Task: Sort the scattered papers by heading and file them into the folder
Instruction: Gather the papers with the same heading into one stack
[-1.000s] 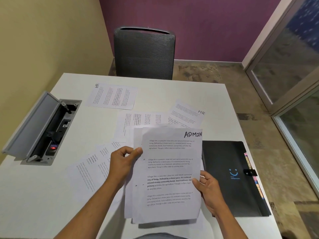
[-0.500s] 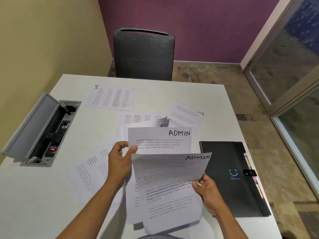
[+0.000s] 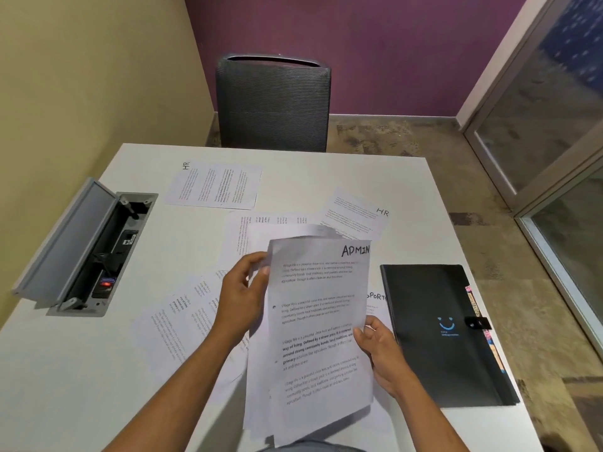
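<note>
Squared ADMIN sheet back onto stack, left hand and right hand both pinching edges; best aligned before filing in folder.

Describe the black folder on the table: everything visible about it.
The black folder lies flat and closed at the table's right edge. Its matte cover shows a small blue smiley logo with tiny text. A black strap tab fastens the right side, where coloured index tabs stick out. Neither hand touches it; its left edge overlaps a sheet with a partly hidden heading.
</note>
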Action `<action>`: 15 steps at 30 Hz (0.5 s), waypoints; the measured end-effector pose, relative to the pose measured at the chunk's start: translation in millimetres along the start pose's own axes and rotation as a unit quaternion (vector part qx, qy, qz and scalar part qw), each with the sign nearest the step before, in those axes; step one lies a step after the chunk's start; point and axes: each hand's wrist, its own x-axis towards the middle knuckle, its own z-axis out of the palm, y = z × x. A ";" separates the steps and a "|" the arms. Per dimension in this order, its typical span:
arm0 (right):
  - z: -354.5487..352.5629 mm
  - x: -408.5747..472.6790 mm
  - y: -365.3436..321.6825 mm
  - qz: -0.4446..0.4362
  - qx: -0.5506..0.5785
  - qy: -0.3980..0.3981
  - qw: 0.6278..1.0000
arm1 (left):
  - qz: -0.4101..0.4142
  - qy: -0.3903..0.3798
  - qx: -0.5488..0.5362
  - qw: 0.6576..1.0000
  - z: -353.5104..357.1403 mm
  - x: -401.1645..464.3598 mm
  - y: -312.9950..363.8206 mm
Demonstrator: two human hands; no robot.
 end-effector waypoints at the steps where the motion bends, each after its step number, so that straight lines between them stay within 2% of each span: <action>1: 1.9 1.2 0.5 0.003 -0.002 0.001 1.000 | -0.016 -0.005 -0.014 1.000 0.0 1.0 -0.3; 4: 6.3 3.8 3.1 0.008 -0.006 0.005 1.000 | -0.042 -0.030 -0.054 0.997 0.3 -1.1 4.5; 7: 11.3 4.5 7.4 0.011 -0.024 0.020 0.999 | -0.032 -0.056 -0.053 0.996 -0.2 -4.2 6.1; 12: 18.9 5.7 15.8 -0.007 -0.043 0.060 0.997 | 0.001 -0.071 0.096 0.993 0.0 -4.5 0.6; 15: 23.2 4.8 15.0 -0.015 -0.044 0.060 0.997 | 0.043 -0.089 0.127 0.987 2.6 -7.0 1.0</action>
